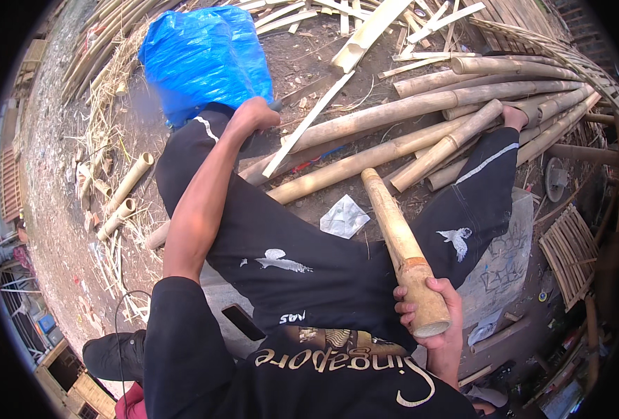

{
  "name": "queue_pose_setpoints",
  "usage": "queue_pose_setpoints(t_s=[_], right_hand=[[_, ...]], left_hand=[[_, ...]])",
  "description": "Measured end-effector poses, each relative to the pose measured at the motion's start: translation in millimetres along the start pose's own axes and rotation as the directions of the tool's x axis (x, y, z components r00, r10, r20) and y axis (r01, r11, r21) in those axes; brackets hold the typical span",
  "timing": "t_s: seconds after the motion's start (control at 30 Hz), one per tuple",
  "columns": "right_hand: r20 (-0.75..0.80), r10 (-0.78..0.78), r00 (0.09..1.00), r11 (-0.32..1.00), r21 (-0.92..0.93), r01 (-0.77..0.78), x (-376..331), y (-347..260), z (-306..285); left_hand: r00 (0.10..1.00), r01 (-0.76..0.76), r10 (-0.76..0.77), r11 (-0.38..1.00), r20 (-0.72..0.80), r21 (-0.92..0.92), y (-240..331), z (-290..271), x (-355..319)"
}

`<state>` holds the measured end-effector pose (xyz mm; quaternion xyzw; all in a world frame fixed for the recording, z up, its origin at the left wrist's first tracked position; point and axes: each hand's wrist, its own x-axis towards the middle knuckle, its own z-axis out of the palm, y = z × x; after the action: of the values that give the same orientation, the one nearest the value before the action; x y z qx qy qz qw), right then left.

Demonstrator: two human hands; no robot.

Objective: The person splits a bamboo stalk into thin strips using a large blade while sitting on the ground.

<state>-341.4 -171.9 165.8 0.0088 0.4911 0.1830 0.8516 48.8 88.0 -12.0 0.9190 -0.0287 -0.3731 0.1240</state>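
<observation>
My right hand [446, 302] is wrapped round the thick lower end of a short bamboo pole [397, 234]. The pole slants away over my lap, its cut end facing me and its thinner end between my legs. My left hand [256, 116] is closed above my left knee, beside a blue plastic sheet [208, 59]. A small dark end shows past its fingers, but I cannot make out what it holds. Just to the right of this hand lies a long split bamboo strip [309, 124], slanting across the bamboo poles [421, 112].
Split bamboo pieces [372, 35] lie scattered at the far side. Short bamboo offcuts [129, 183] and shavings cover the ground at left. A crumpled white wrapper [344, 217] lies between my legs. A dark phone [242, 322] rests by my left hip. At right stands a slatted bamboo panel [568, 257].
</observation>
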Motion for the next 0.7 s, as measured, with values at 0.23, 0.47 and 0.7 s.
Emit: queue_pose_setpoints(t_s=[0.23,0.47,0.7], right_hand=[[-0.024,-0.023,0.999,0.994,-0.109,0.021,-9.8,10.1,0.6],[0.007,-0.067,0.998,0.932,-0.356,0.065,-15.8,11.0,21.1],[0.089,-0.071,0.994,0.825,-0.555,0.108,-5.2,-1.4,24.4]], left_hand=[[0.996,0.083,-0.080,0.994,-0.042,0.072,2.9,-1.9,11.9],[0.995,0.089,-0.079,0.983,-0.065,0.159,-9.2,13.3,36.4],[0.999,0.041,-0.044,0.989,0.021,0.145,23.3,0.9,23.7]])
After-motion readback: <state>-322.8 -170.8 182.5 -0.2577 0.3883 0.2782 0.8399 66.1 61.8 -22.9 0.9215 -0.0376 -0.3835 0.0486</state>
